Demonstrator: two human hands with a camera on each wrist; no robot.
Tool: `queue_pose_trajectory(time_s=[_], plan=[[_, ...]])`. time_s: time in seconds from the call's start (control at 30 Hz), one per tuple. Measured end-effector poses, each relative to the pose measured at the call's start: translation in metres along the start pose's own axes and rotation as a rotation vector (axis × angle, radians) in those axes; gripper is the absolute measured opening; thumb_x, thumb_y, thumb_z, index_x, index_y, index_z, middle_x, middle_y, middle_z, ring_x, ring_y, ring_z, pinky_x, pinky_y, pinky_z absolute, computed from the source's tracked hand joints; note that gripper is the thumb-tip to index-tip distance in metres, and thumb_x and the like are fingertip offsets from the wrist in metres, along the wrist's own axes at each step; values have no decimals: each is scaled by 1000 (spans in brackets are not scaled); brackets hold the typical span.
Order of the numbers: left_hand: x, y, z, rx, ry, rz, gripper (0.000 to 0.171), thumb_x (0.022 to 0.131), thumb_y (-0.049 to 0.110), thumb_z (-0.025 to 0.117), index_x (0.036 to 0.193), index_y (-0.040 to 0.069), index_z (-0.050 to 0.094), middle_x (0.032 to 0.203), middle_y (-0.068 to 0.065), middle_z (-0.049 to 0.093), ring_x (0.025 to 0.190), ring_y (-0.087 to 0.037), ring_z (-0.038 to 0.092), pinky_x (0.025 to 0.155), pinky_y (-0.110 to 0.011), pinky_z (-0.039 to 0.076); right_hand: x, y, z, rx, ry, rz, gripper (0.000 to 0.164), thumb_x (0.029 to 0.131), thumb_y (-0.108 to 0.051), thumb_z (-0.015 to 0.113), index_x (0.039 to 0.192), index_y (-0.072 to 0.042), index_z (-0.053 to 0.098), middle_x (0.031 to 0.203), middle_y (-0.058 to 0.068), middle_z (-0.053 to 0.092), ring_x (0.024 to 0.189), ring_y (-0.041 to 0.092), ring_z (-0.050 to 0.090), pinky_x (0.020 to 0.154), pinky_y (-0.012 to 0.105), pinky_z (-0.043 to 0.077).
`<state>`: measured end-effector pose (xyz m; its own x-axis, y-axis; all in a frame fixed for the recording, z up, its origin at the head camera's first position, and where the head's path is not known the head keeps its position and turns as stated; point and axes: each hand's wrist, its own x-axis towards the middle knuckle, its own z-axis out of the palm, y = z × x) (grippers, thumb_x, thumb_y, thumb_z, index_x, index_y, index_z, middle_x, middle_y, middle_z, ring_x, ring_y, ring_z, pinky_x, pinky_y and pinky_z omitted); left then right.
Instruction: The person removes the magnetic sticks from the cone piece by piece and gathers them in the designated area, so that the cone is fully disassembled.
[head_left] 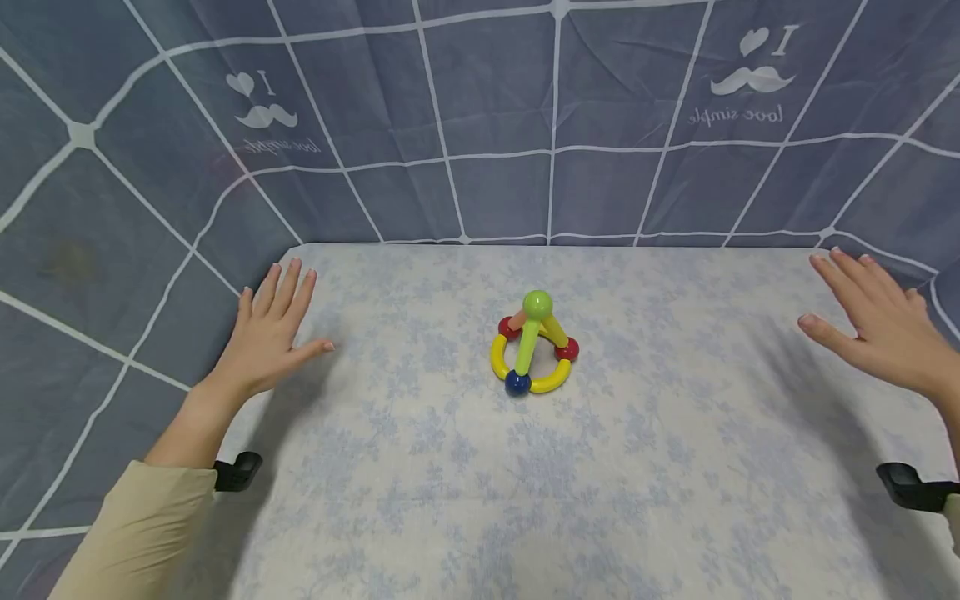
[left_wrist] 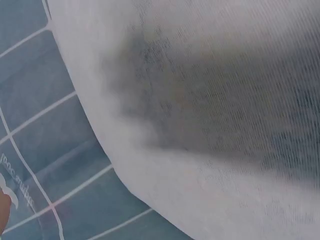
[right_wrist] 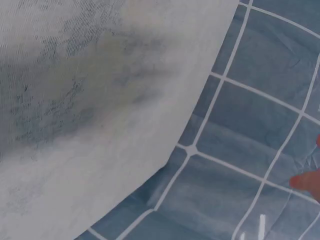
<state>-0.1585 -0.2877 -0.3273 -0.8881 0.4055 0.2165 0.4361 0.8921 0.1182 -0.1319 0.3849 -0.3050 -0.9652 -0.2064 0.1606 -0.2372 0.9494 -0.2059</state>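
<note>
A small toy frame (head_left: 527, 346) of coloured rods and balls stands on the table, in the middle of the head view. Its base is a ring of curved yellow pieces with two red balls and a dark blue ball. Straight rods in green, yellow and orange rise from these to a light green ball on top. To the left of it my left hand (head_left: 262, 337) is held above the table, fingers straight and thumb spread. My right hand (head_left: 881, 321) hovers at the far right in a similar pose. Neither hand touches anything.
The table (head_left: 420, 500) wears a pale cloth with a blue floral print. Behind and beside it hangs a grey-blue curtain (head_left: 495, 100) with white grid lines and mirrored lettering. Black wrist straps (head_left: 238, 472) show near the sleeves, and arm shadows fall on the cloth.
</note>
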Motion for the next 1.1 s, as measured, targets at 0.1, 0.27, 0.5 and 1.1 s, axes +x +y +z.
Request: queue_pose_trajectory(time_s=[0.1,0.27,0.5,1.1], plan=[[4,4,3,-27,8,3,92,88,67,39,151,14,-2,155,-5,-12,140,-26,-14,105,-63,-5,3,-3,-1,97,19,-52,72,95,-30,50,151,-10,8,153,23,4,138,43,-4,94,74,-7],[11,20,11,-210,91,-23,90,90,57,48,150,4,5,155,-17,-1,140,-35,-8,102,-68,1,9,-17,-6,274,-10,-40,73,94,-22,53,151,-9,9,151,26,8,135,50,6,99,71,1],[17,56,22,-614,82,-101,77,91,28,61,150,9,15,151,-17,18,136,-38,18,101,-63,20,15,-40,-8,393,25,-34,63,93,-17,58,148,-20,28,147,4,31,132,24,28,110,47,18],[56,129,49,-1065,-80,-108,52,90,22,64,137,18,43,129,-7,49,105,-23,56,87,-38,48,62,-118,17,671,51,-305,37,87,0,62,123,-1,58,115,-5,60,104,3,55,84,10,42]])
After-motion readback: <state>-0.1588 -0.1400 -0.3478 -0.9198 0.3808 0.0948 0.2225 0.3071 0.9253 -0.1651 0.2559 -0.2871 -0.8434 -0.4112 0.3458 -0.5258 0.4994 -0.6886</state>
